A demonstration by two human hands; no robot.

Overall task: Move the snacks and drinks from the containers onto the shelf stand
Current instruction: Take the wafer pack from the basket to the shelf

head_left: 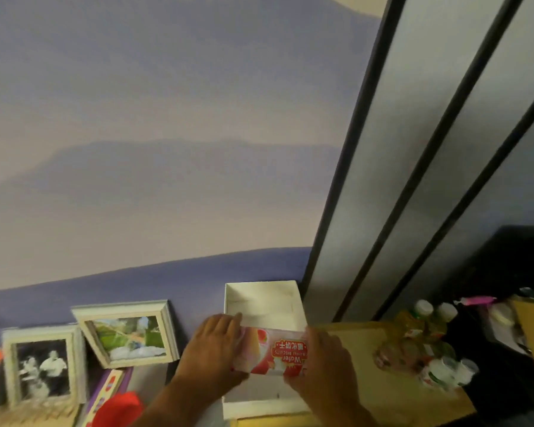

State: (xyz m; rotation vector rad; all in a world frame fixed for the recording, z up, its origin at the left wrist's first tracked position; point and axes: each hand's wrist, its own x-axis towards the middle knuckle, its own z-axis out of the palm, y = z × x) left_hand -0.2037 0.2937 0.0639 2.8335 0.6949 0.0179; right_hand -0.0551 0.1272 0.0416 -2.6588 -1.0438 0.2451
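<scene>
A red and pink packet of wafer biscuits is held level over a white open box. My left hand grips its left end and my right hand grips its right end. The box stands against the wall and looks bare inside where I can see. To its right, several drink bottles with white caps stand and lie on a wooden surface. The view is blurred.
Two framed pictures lean on the purple wall at the left. A red object and a purple box lie below them. Dark vertical frame bars rise at the right. A dark cluttered unit stands at the far right.
</scene>
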